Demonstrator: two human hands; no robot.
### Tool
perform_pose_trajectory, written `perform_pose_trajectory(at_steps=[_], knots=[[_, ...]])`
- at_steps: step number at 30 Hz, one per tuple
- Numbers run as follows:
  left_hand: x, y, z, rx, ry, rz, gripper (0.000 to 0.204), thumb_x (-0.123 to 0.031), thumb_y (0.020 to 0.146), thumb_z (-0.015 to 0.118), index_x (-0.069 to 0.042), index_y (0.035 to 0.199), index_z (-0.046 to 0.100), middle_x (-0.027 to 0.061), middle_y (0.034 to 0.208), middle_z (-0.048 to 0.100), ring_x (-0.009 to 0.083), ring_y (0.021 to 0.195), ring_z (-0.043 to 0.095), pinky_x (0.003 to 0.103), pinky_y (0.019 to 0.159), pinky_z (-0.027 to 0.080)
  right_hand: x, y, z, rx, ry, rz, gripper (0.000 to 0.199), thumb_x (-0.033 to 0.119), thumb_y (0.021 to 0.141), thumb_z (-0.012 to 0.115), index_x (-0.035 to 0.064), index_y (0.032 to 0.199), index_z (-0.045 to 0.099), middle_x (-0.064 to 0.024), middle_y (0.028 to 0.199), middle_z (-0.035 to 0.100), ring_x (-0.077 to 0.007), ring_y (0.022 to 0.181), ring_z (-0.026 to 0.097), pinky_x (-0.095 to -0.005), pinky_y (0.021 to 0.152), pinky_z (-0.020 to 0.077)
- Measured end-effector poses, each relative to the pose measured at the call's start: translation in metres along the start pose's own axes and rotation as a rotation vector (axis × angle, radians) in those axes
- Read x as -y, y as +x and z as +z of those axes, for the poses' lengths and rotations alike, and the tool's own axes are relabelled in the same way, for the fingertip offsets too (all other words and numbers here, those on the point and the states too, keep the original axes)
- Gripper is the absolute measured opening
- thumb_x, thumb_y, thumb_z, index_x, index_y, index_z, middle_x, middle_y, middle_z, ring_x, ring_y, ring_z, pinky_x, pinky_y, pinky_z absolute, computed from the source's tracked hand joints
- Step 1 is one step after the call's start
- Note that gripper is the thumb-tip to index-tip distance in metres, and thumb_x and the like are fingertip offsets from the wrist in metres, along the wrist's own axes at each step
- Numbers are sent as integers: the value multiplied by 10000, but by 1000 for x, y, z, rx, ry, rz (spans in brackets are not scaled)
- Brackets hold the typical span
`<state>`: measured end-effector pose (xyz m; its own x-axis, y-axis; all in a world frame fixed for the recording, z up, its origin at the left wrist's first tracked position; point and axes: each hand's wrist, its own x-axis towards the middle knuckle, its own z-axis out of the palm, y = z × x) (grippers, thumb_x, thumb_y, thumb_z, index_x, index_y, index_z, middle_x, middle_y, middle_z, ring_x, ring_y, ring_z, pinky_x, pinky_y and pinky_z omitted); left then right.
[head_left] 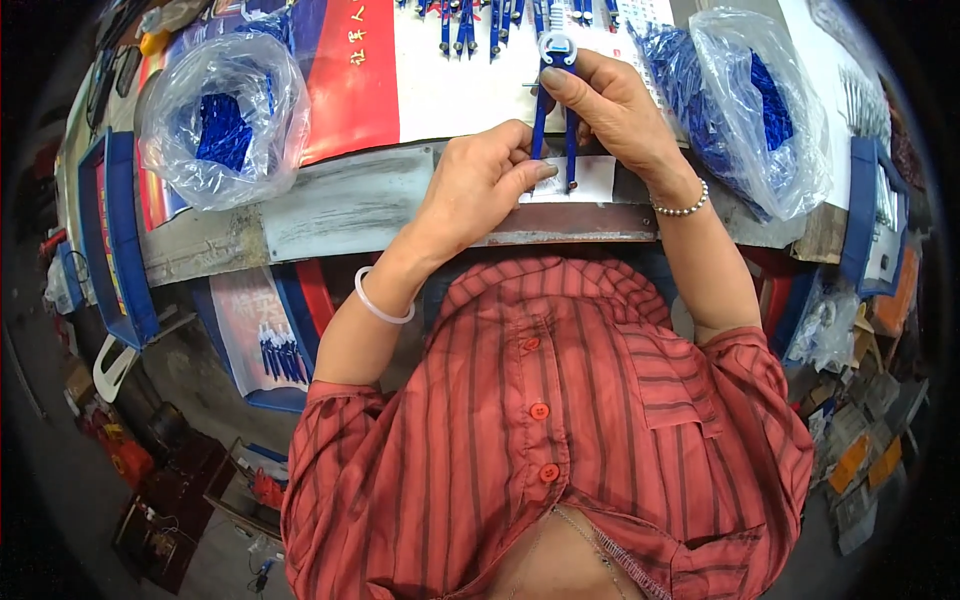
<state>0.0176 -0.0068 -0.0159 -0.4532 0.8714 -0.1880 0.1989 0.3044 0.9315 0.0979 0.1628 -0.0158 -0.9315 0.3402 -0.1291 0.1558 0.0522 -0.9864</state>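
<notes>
A blue drawing compass (571, 150) with a white head is held upright over the near edge of the table, its two legs slightly apart and pointing toward me. My right hand (625, 115) pinches it just below the head between thumb and fingers. The fingers of my left hand (475, 185) close around the lower end of its left leg; any small part between those fingertips is hidden. Beyond my hands, several similar blue compasses (460, 32) lie in a row on the paper-covered table. A small white paper (592, 182) lies beneath the compass tips.
Clear plastic bags of blue parts stand on the left (160, 140) and right (715, 60) of the table. Blue trays hang at the left (122, 190) and right (860, 220) ends. A lower tray at my left holds finished-looking compasses (283, 355).
</notes>
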Motion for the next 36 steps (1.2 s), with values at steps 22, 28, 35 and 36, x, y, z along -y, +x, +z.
perform_pose_trajectory(at_steps=[22, 28, 35, 36], knots=[[0, -1, -1, 15, -16, -39, 163, -113, 802, 676, 12, 861, 589, 85, 613, 602, 121, 518, 570, 272, 489, 433, 0, 3, -3, 56, -41, -11, 332, 354, 899, 601, 52, 763, 580, 16, 638, 572, -24, 490, 449, -185, 426, 361], [2, -2, -1, 29, -33, -36, 179, -117, 814, 667, 8, 909, 581, 87, 642, 608, 125, 517, 560, 280, 493, 440, -4, 3, -2, 44, -37, -14, 362, 363, 913, 582, 56, 722, 565, 29, 596, 525, -16, 481, 418, -188, 407, 327], [1, -4, 1, 12, 28, -7, 157, -96, 836, 654, 16, 918, 580, 45, 664, 603, 62, 503, 521, 218, 474, 421, 1, 1, 0, 35, -22, -17, 349, 362, 908, 590, 50, 751, 597, 37, 608, 542, -11, 488, 404, -188, 410, 301], [4, -4, 1, 3, 55, 20, 157, -96, 836, 653, 16, 918, 579, 49, 669, 608, 64, 505, 524, 220, 476, 423, 1, 2, -1, 39, -27, -22, 346, 362, 906, 593, 50, 757, 603, 39, 614, 549, -10, 488, 402, -190, 412, 299]])
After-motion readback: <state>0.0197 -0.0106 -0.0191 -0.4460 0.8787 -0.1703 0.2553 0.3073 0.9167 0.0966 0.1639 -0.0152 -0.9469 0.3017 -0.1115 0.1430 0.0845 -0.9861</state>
